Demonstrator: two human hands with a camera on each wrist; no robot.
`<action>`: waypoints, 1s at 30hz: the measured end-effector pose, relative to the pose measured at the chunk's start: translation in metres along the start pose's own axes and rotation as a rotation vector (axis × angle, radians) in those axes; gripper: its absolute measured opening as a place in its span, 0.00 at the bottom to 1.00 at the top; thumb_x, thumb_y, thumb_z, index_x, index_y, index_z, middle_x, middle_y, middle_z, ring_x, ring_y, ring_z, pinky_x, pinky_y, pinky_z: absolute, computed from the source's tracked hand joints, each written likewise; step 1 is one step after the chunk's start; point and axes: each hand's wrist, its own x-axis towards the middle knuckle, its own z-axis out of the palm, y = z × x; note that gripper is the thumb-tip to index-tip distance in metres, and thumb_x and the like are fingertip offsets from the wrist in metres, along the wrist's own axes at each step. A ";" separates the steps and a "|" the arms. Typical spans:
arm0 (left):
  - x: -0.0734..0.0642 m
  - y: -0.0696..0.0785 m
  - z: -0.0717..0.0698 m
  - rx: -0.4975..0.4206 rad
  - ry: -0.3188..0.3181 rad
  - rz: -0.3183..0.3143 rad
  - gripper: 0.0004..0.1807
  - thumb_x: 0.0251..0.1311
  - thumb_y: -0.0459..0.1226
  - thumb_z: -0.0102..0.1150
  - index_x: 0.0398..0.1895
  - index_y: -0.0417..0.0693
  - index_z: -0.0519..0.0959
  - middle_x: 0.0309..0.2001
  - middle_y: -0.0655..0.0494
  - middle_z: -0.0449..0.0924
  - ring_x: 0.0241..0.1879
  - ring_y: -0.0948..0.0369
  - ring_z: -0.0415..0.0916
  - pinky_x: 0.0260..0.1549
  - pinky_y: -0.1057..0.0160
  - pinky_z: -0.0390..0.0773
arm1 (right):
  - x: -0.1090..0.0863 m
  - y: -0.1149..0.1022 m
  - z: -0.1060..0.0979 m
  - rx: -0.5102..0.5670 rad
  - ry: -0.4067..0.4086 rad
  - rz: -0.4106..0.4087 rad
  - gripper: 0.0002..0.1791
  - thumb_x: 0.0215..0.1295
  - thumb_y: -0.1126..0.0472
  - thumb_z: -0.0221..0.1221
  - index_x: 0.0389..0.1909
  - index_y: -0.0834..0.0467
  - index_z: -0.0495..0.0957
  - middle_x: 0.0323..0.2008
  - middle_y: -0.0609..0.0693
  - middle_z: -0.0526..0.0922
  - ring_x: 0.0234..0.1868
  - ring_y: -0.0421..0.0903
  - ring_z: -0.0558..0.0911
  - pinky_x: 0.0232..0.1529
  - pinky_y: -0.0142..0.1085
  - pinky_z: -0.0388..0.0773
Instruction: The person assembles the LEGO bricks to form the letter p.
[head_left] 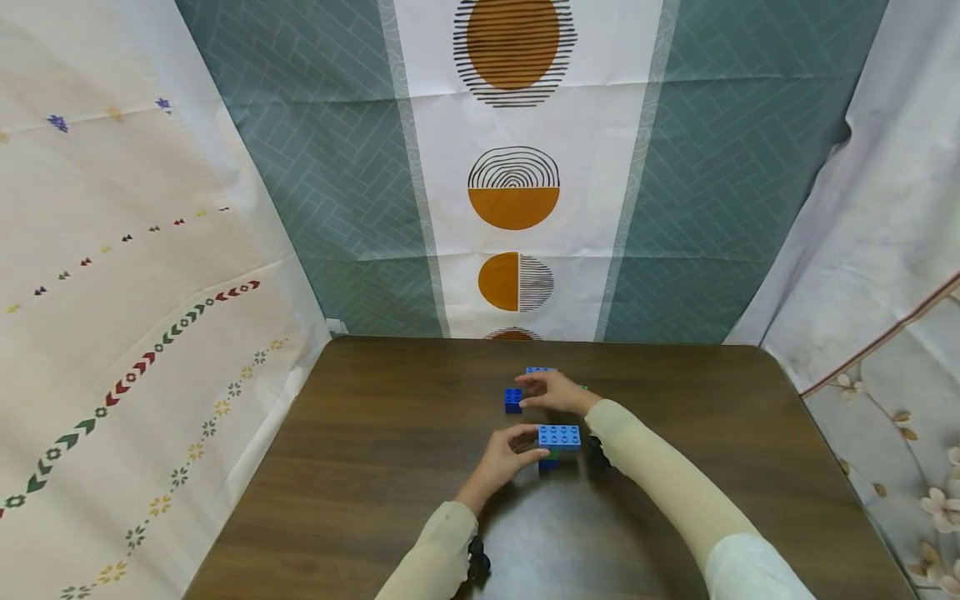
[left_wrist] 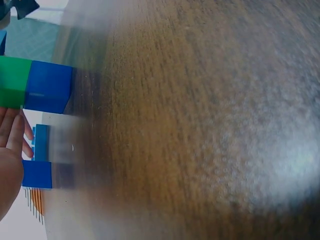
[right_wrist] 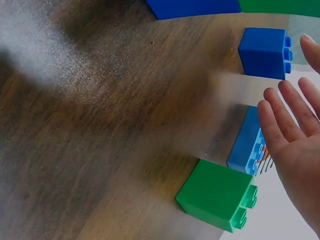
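Observation:
My left hand (head_left: pixel 501 457) holds the side of a small brick stack, thumb in front and fingers partly hidden behind it. A light blue brick (head_left: pixel 558 436) tops the stack, overhanging to the right; below it are a green brick (left_wrist: pixel 14 82) and a dark blue brick (left_wrist: pixel 49 87). Farther back, my right hand (head_left: pixel 555 393) hovers with fingers extended and thumb apart, nothing between them. Its fingertips are close to a loose dark blue brick (right_wrist: pixel 263 53), standing studs up. Beyond that hand lie a long light blue brick (right_wrist: pixel 245 140) and a green brick (right_wrist: pixel 216 194), both partly hidden in the head view.
The bricks stand on a brown wooden table (head_left: pixel 375 433). Its far edge meets a patterned green and white cloth (head_left: pixel 360 208). Pale cloths hang at the left (head_left: pixel 150 333) and right (head_left: pixel 862 250) sides.

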 end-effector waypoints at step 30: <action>-0.001 -0.001 0.001 -0.003 -0.002 -0.023 0.18 0.57 0.29 0.65 0.51 0.34 0.78 0.50 0.39 0.80 0.54 0.44 0.76 0.51 0.58 0.79 | 0.009 0.015 0.014 -0.041 -0.002 0.022 0.23 0.63 0.61 0.64 0.58 0.62 0.75 0.52 0.58 0.79 0.50 0.54 0.80 0.53 0.48 0.78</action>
